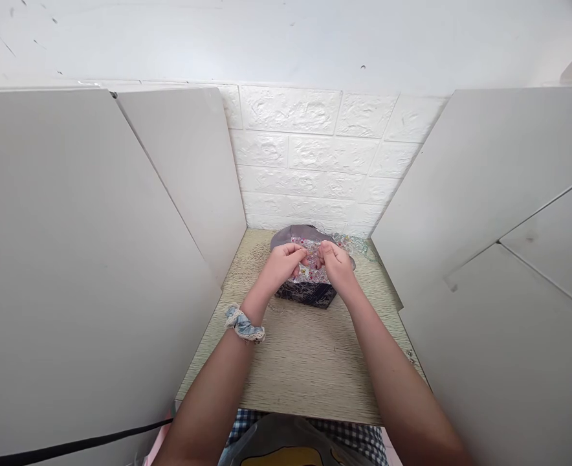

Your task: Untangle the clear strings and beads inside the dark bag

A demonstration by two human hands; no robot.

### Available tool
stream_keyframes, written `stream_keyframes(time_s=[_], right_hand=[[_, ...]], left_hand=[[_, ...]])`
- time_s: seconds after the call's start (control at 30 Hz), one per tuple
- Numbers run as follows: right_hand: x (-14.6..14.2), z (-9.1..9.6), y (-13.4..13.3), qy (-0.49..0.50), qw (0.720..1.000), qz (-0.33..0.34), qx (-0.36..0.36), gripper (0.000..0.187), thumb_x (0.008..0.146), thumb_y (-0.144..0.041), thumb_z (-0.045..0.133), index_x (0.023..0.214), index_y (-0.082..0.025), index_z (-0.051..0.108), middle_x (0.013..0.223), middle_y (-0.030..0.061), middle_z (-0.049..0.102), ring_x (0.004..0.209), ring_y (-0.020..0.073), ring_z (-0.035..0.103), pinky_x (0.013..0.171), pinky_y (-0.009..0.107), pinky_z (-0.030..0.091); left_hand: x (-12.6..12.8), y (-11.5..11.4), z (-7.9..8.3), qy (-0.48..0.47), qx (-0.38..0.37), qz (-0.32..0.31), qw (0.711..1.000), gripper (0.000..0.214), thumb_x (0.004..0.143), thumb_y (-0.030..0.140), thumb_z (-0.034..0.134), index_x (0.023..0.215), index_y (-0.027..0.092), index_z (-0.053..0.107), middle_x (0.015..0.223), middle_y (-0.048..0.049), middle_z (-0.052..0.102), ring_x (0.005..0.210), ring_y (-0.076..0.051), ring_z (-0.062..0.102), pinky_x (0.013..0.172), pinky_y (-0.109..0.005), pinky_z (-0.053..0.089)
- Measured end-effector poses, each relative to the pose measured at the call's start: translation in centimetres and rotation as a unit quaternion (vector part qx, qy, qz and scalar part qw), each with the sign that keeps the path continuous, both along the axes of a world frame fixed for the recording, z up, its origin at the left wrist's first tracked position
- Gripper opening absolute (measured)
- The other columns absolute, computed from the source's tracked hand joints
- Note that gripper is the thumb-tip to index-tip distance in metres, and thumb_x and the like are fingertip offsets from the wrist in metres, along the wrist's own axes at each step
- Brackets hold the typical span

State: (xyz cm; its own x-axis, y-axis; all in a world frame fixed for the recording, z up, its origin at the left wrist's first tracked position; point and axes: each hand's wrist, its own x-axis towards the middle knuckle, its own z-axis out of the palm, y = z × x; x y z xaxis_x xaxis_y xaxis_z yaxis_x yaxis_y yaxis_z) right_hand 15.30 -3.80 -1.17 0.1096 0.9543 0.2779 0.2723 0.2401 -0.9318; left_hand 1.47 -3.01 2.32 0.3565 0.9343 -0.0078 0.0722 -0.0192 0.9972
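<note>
The person seems to be partway through picking something small out of a box [310, 285] of colourful beads [310, 249] that stands at the far end of the table [305, 369], close to the white brick wall [315, 155]. Both hands meet just above the open box, fingertips almost touching. The left hand [282, 262], with a blue scrunchie [243, 323] on its wrist, has its fingers curled in and pinched together on something among the beads; what exactly is too small to tell. The right hand [337, 262] is closed in the same way, thumb and fingers nipping at the same spot. The grey lid [290, 234] lies tipped back behind the box, and a strand of clear beads [358, 244] trails to the right of it. Judging by this, the next move calls for a fine, steady pinch, since the pieces are tiny and could slip back into the box.
</note>
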Motion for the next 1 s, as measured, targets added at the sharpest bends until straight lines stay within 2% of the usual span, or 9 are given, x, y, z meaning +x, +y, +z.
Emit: stream_keyframes(time_s=[0.1, 0.2, 0.33, 0.5, 1.0], right_hand=[[-0.1, -0.2, 0.2, 0.044, 0.999, 0.027, -0.002, 0.037, 0.08, -0.052, 0.035, 0.064, -0.019, 0.038, 0.056, -0.0013, 0.042, 0.053, 0.011, 0.042, 0.055, 0.024, 0.038], [-0.3, 0.4, 0.1, 0.097, 0.993, 0.065, -0.013, 0.031, 0.073, -0.049, 0.049, 0.073, -0.018, 0.043, 0.062, -0.0017, 0.046, 0.056, 0.0104, 0.045, 0.055, 0.024, 0.04], [-0.3, 1.0, 0.0, 0.178, 0.981, 0.064, -0.033, 0.032, 0.061, -0.039, 0.064, 0.079, -0.016, 0.051, 0.071, -0.0001, 0.053, 0.057, 0.0089, 0.048, 0.058, 0.023, 0.043], [-0.1, 0.3, 0.3, 0.281, 0.955, 0.082, -0.04, 0.027, 0.058, -0.033, 0.068, 0.079, -0.017, 0.06, 0.077, 0.0012, 0.059, 0.067, 0.0102, 0.053, 0.066, 0.024, 0.045], [-0.3, -0.1, 0.2, 0.32, 0.939, 0.115, -0.048, 0.021, 0.058, -0.028, 0.071, 0.076, -0.019, 0.065, 0.077, 0.0011, 0.062, 0.071, 0.0115, 0.057, 0.075, 0.028, 0.047]], left_hand=[[0.0, 0.0, 0.0, 0.001, 0.003, -0.008, 1.0, 0.018, 0.072, 0.03, 0.049, 0.064, 0.013, 0.049, 0.059, 0.001, 0.052, 0.037, -0.003, 0.036, 0.036, -0.017, 0.026], [0.0, 0.0, 0.0, -0.002, 0.009, -0.001, 1.0, 0.018, 0.072, 0.029, 0.049, 0.067, 0.012, 0.05, 0.06, 0.0009, 0.051, 0.037, -0.003, 0.036, 0.035, -0.017, 0.025], [0.0, 0.0, -0.1, 0.004, 0.024, 0.008, 1.0, 0.019, 0.072, 0.031, 0.051, 0.07, 0.012, 0.053, 0.059, 0.0017, 0.049, 0.038, -0.002, 0.034, 0.035, -0.017, 0.025], [0.0, 0.0, -0.1, 0.018, 0.041, 0.005, 0.999, 0.022, 0.07, 0.032, 0.054, 0.076, 0.011, 0.058, 0.053, 0.0031, 0.044, 0.039, -0.003, 0.033, 0.036, -0.017, 0.025], [0.0, -0.2, 0.3, 0.03, 0.053, 0.008, 0.998, 0.021, 0.07, 0.03, 0.053, 0.073, 0.01, 0.059, 0.05, 0.0031, 0.043, 0.039, -0.004, 0.034, 0.036, -0.016, 0.026]])
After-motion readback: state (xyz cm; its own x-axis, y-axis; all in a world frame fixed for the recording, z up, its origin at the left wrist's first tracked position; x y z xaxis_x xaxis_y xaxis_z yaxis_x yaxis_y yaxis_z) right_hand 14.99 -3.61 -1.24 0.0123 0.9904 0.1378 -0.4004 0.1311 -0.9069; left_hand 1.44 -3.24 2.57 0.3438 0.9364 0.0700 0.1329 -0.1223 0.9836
